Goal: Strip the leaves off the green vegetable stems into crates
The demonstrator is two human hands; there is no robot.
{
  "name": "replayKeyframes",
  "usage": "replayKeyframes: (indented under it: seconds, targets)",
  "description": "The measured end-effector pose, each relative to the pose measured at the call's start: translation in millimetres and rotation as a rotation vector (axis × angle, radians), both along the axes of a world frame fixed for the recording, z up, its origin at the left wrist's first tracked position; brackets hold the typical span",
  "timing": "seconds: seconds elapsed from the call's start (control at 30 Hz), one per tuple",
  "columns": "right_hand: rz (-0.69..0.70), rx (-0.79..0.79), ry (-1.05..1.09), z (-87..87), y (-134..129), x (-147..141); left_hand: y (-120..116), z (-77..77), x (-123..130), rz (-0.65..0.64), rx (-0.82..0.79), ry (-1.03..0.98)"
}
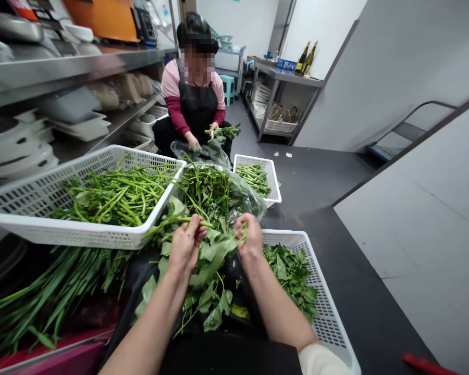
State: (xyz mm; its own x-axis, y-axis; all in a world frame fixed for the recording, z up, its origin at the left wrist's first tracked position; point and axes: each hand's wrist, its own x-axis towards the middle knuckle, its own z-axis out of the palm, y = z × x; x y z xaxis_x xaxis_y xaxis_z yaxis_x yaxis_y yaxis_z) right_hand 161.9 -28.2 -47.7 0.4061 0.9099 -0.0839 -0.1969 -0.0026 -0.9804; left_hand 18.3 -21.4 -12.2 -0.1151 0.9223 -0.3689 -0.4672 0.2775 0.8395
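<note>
My left hand (186, 242) is closed round a green leafy stem (168, 223), which points out to the left towards the basket. Level with it, my right hand (250, 235) pinches a piece of green stem, slightly blurred. Between and below the two hands hang broad green leaves (214, 258). Beyond them lies a heap of leafy greens (209, 190) in a clear plastic bag (248, 198). To the left, a white basket (82, 229) holds bare green stems (121, 198). On the right, another white basket (328, 297) contains picked leaves (293, 278).
A co-worker (197, 94) crouches opposite, holding leafy greens (224, 133). Near them stands a small white basket (275, 182) of green pods or stalks. Long green leaves (54, 291) lie at lower left. A metal shelf (78, 67) runs along the left, and a white wall panel (426, 208) stands right.
</note>
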Motion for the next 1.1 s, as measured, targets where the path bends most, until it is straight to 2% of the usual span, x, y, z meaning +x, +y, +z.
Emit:
replayKeyframes:
  seconds: [0.07,0.1,0.13,0.2,0.23,0.3,0.4,0.47,0.53,0.6,0.67,0.73,0.87,0.9,0.93,1.0,1.1]
  targets:
    - [-0.083,-0.076,-0.070,-7.4,-7.3,40.8,-1.5,-3.1,-8.2,-0.084,-0.015,0.059]
    - [0.008,-0.133,-0.217,-9.9,-14.7,61.9,-3.0,-4.4,-12.8,-0.169,-0.012,0.112]
    - [0.163,-0.216,-0.386,-11.1,-23.9,80.5,-5.0,-5.4,-16.9,-0.278,0.002,0.175]
    - [0.276,-0.276,-0.499,-9.2,-43.3,103.6,-10.9,-5.9,-21.4,-0.515,0.053,0.308]
    - [0.294,-0.268,-0.545,-6.1,-51.3,105.9,-14.5,-5.3,-21.5,-0.623,0.082,0.374]
    - [0.261,-0.180,-0.565,3.4,-59.3,93.2,-22.1,-2.5,-19.2,-0.805,0.125,0.503]
    - [0.274,-0.043,-0.418,18.3,-49.0,51.1,-31.2,3.4,-17.2,-0.944,0.201,0.672]
    - [0.410,-0.059,-0.269,23.8,-34.7,24.5,-34.3,6.4,-20.9,-0.988,0.278,0.751]
    - [0.634,-0.128,-0.133,23.5,-23.1,5.5,-35.7,7.2,-28.2,-1.029,0.338,0.784]
    - [0.840,-0.165,-0.057,17.8,-17.2,-6.9,-36.5,5.5,-36.3,-1.064,0.320,0.776]
    - [0.908,-0.150,-0.051,8.7,-14.3,-14.4,-37.6,1.6,-42.2,-1.043,0.269,0.761]
    - [0.788,-0.148,0.005,-0.5,-9.4,-17.4,-39.2,-3.1,-45.0,-0.981,0.243,0.758]
    - [0.309,-0.181,0.262,-8.8,9.8,-8.4,-43.0,-7.5,-45.7,-0.978,0.243,0.717]
    - [0.253,-0.179,0.284,-8.4,13.7,-4.8,-43.5,-6.9,-45.9,-0.978,0.236,0.725]
    - [0.272,-0.187,0.293,-7.2,16.1,-2.0,-43.7,-5.8,-46.1,-0.967,0.230,0.741]
    - [0.461,-0.231,0.322,-3.9,15.8,-0.8,-43.4,-2.4,-46.5,-0.952,0.222,0.776]
    - [0.851,-0.295,0.407,-0.6,9.2,-9.6,-42.3,1.8,-47.6,-1.012,0.234,0.747]
